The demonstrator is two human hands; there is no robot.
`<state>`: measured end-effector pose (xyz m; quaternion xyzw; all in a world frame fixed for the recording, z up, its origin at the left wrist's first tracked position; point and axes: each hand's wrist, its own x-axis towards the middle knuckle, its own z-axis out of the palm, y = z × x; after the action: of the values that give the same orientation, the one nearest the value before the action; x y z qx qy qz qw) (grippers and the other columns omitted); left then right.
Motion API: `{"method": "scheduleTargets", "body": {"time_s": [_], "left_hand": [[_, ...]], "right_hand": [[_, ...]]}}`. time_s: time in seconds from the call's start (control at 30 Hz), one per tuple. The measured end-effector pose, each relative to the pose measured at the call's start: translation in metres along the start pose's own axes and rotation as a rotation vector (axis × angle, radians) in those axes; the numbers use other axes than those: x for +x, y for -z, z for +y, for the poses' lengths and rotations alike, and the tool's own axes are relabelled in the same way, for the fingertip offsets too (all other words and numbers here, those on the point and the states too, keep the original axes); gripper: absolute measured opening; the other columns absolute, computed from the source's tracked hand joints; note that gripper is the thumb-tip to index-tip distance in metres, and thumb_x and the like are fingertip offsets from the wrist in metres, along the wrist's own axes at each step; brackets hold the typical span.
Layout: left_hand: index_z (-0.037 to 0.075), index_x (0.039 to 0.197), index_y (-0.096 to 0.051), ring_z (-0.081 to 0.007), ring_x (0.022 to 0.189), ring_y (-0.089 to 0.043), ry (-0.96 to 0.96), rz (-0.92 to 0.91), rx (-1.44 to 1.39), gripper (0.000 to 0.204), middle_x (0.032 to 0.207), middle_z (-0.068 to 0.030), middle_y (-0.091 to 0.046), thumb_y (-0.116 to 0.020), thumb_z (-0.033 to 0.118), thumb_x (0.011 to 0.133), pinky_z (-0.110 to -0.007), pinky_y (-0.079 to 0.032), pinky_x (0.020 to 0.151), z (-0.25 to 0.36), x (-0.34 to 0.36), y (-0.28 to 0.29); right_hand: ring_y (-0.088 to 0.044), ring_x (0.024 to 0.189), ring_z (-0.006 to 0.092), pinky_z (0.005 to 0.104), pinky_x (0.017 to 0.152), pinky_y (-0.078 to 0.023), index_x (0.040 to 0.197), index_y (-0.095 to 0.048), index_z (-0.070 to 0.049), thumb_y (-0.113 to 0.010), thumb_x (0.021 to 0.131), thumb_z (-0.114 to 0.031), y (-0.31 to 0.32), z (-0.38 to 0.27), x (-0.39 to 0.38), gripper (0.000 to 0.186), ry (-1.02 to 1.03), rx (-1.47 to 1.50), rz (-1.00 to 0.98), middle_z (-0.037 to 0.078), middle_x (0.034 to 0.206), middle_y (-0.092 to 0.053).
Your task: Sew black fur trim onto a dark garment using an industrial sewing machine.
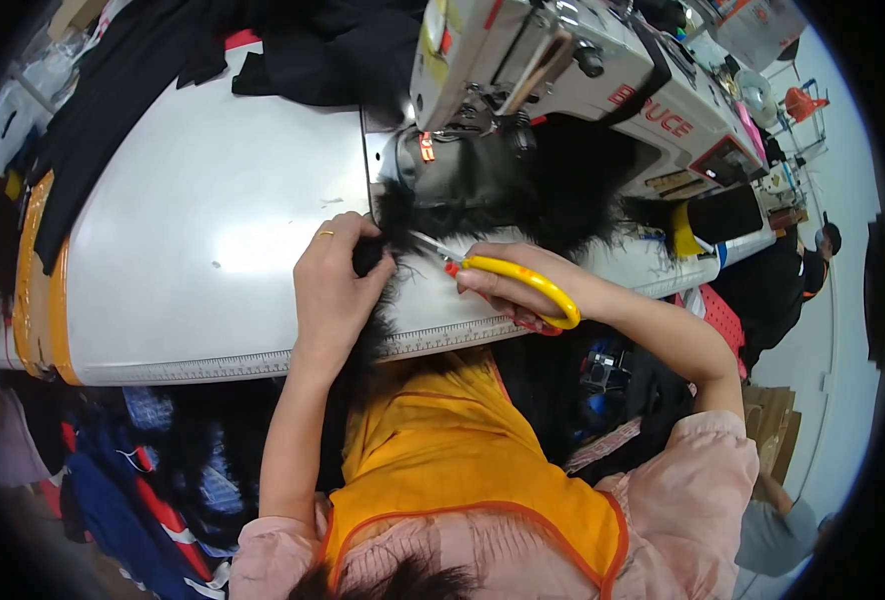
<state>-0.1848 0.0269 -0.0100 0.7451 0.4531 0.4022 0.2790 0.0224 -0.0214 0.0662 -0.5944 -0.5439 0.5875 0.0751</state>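
Observation:
My left hand (338, 280), with a ring on one finger, pinches the edge of a black furry fabric (396, 215) near the table's front. My right hand (523, 280) grips a pair of scissors (528, 275) with yellow and red handles. Their blades point left at the furry fabric, just right of my left fingers; the tips are partly lost in the fur. The fabric runs from under the head of a white sewing machine (603, 75) down over the table's front edge. Fur hides what lies between my left fingertips.
The white table (163, 270) has a measuring tape (463, 332) along its front edge. Black garments (333, 60) lie at the back and left. Yellow tape (60, 290) wraps the table's left end. Another person in dark clothes (778, 285) is at the far right.

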Motion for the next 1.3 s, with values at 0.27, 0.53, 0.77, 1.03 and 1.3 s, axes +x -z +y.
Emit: {"method": "scheduleTargets", "body": {"time_s": [0.27,0.53,0.77,1.03,1.3], "left_hand": [[0.001,0.089,-0.06,-0.0217,0.08,-0.06,0.113,-0.044,-0.072,0.017,0.085,-0.0108,-0.061,-0.068,0.004,0.074,-0.029,-0.046,0.074,-0.018,-0.007,0.002],[0.0,0.093,-0.056,-0.0123,0.09,-0.054,0.089,-0.161,-0.288,0.018,0.093,-0.0036,-0.058,-0.063,-0.006,0.077,-0.024,-0.042,0.084,-0.003,-0.003,-0.001],[0.0,0.09,-0.055,-0.0115,0.087,-0.053,0.228,-0.195,-0.345,0.018,0.09,-0.0036,-0.057,-0.064,-0.005,0.075,-0.025,-0.043,0.082,0.012,-0.025,-0.025],[0.006,0.106,-0.057,-0.0093,0.064,-0.057,0.142,-0.369,-0.402,0.024,0.085,-0.0043,-0.062,-0.062,-0.001,0.083,-0.019,-0.047,0.058,0.012,-0.042,-0.018],[0.003,0.091,-0.063,-0.0266,0.09,-0.063,-0.421,-0.863,-0.603,0.024,0.096,-0.0105,-0.065,-0.065,-0.002,0.067,-0.033,-0.049,0.079,0.119,-0.021,-0.096]], "right_hand": [[-0.05,0.053,0.005,0.0202,0.049,-0.041,0.109,-0.058,-0.008,-0.068,0.083,-0.026,0.015,0.135,-0.118,0.033,0.012,0.029,-0.007,-0.002,0.067,-0.056],[-0.064,0.084,0.0294,0.0367,0.075,-0.048,0.116,-0.058,-0.004,-0.065,0.081,-0.029,0.096,0.331,-0.288,0.044,-0.56,-0.303,1.303,0.018,0.092,-0.066],[-0.058,0.103,0.0284,0.0368,0.087,-0.046,0.116,-0.056,-0.009,-0.056,0.081,-0.019,0.289,0.39,-0.155,0.036,-0.107,-0.85,1.408,0.017,0.115,-0.059],[-0.061,0.092,0.0301,0.0425,0.078,-0.047,0.094,-0.066,-0.005,-0.053,0.08,-0.014,0.176,0.275,-0.174,0.021,-0.61,-0.799,1.511,0.012,0.092,-0.066],[-0.058,0.103,0.0265,0.0358,0.089,-0.044,0.117,-0.056,-0.002,-0.07,0.078,-0.017,-0.051,0.13,-0.101,0.044,0.499,0.392,0.464,0.015,0.111,-0.061]]}}
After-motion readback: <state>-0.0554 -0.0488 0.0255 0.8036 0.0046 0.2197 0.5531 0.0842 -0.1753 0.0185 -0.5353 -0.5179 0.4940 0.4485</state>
